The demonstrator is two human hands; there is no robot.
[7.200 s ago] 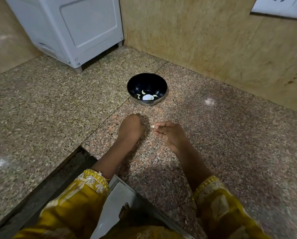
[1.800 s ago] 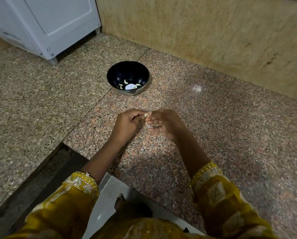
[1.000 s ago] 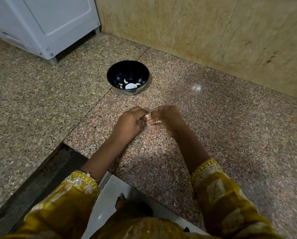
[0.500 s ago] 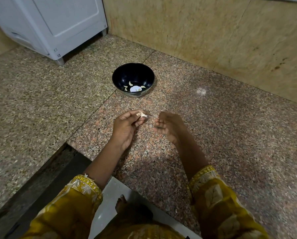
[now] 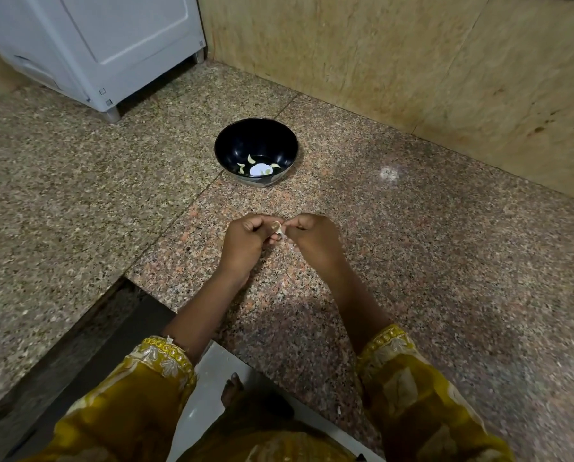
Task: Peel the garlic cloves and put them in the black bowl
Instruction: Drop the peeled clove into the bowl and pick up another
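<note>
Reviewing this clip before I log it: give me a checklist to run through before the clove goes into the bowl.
1. Clove held: ok, pinched between left hand and right hand.
2. Clove fully peeled: cannot tell, fingers cover most of it.
3. Bowl upright on the counter: ok.
4. Room in bowl: ok, only a few cloves at the bottom.
5. Path from hands to bowl free: ok, bare counter between them.
6. Loose skin clear of the bowl: cannot tell.
</note>
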